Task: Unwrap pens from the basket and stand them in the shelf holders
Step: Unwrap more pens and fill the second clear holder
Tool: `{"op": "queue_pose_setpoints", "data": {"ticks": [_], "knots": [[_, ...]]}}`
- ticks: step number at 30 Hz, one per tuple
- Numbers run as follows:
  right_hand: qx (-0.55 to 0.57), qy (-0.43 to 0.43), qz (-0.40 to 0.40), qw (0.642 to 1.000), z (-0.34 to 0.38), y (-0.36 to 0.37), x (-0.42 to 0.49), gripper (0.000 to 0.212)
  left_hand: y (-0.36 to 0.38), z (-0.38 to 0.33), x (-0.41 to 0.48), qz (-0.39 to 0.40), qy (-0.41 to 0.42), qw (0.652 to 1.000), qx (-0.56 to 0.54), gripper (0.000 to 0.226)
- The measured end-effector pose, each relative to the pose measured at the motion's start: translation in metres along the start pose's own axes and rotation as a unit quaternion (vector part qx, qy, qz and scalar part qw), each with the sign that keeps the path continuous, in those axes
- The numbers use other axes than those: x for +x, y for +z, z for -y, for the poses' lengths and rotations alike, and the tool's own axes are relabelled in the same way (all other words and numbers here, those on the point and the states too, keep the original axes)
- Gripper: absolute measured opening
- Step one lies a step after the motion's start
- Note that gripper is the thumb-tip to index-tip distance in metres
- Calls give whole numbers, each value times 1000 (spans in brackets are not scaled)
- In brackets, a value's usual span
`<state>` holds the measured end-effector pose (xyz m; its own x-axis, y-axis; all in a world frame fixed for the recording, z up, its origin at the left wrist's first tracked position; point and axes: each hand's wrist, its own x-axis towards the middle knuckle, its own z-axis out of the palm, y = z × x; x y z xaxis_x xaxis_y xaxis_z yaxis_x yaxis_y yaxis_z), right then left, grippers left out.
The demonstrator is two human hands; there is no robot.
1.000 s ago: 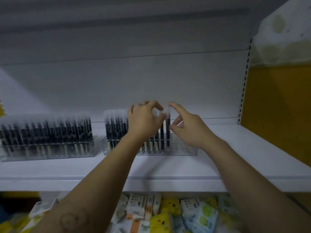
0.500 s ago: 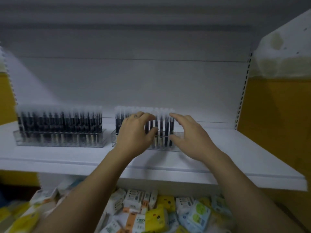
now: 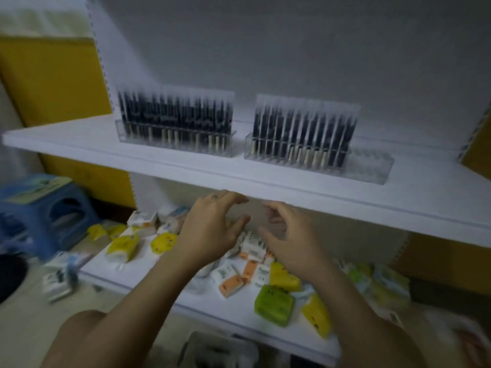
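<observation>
Down from the right-hand holder, both my hands have dropped below the front edge of the long white shelf board point(image 3: 345, 197) — left hand point(image 3: 210, 229) and right hand point(image 3: 289, 235) side by side, fingers spread and loosely curled, holding nothing. On the board stand two clear plastic racks: the left holder point(image 3: 132, 138) is packed with dark, frosted-capped pens point(image 3: 175, 115), while the right holder point(image 3: 372, 168) is filled only up to its bare right end. Small coloured packets point(image 3: 273, 304) litter the lower shelf point(image 3: 138, 269) under my hands.

head view, facing shelf point(image 3: 239, 179), looking down
</observation>
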<state>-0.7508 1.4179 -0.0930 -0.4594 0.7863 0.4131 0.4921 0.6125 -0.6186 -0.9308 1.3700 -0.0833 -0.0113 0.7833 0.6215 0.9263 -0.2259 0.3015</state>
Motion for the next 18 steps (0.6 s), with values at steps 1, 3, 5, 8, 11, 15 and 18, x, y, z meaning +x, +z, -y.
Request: {"op": "queue_pose_setpoints", "data": {"ticks": [1,3,5,8,11,15,18], "knots": [[-11,7,11,1000,-7,15,-6,45,8,8,-14,14,-16,1000,-2,33],[-29,25,37,999,-23,42,-17,46,27,21,-41,54,-55,997,-10,37],[-37,59,70,995,-39,66,-27,46,48,33,-64,101,-98,990,-17,37],[-37,102,118,987,-62,96,-43,45,76,47,-95,157,-156,975,-23,41],[-39,127,159,978,-82,119,-56,46,99,58,-120,214,-201,956,-27,45],[-66,153,214,962,-103,145,-65,50,122,73,-148,274,-243,930,-13,49],[-72,167,264,947,-116,168,-73,50,139,84,-169,306,-277,911,-18,50]]}}
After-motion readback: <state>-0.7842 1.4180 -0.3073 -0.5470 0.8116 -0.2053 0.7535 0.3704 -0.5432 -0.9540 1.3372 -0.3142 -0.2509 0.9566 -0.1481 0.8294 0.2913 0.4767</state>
